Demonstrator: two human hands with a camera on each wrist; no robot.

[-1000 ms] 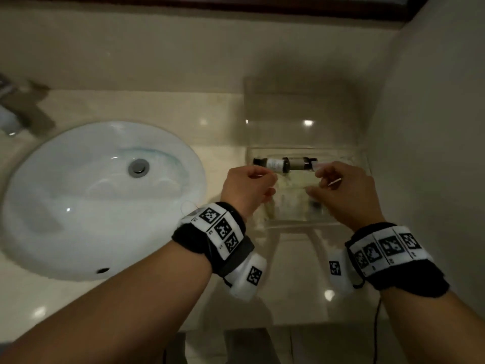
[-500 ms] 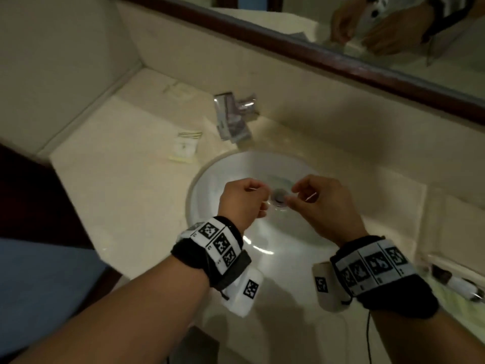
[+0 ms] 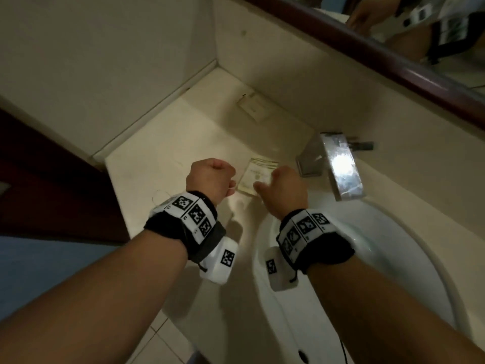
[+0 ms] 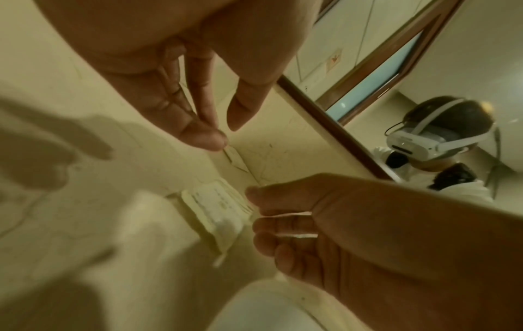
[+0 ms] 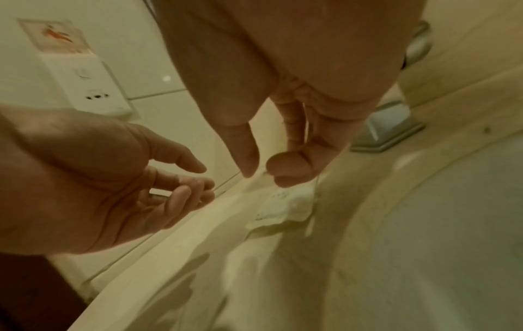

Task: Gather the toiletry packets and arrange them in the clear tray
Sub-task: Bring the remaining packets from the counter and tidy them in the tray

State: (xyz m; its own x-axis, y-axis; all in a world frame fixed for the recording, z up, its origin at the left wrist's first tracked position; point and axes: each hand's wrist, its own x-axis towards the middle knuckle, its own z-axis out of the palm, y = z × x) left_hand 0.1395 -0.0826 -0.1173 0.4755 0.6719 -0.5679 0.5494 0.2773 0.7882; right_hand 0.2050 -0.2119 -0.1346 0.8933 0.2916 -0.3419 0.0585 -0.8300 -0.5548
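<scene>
Packet: 1 flat pale toiletry packet (image 3: 258,176) lies on my counter (image 3: 162,164), between the sink (image 3: 393,271) and the corner of the walls, just left of the faucet.
Second packet: 1 more flat packet (image 3: 253,105) lies farther back near the wall, well apart from both my hands.
Left hand: my left hand (image 3: 210,179) hangs above the counter just left of the nearer packet; in the left wrist view its fingers (image 4: 198,132) are loosely bent, thumb apart from them, holding nothing.
Right hand: my right hand (image 3: 284,191) is over the near edge of the nearer packet; in the right wrist view its thumb and fingers (image 5: 294,168) point down with a gap between them, nothing held. Contact with the packet: I cannot tell, the frames are blurred.
Faucet: 1 chrome faucet (image 3: 338,166) stands behind the sink, to the right of my right hand.
Mirror: 1 dark-framed mirror (image 3: 393,61) runs along the back wall.
Clear tray: out of all 3 views.
</scene>
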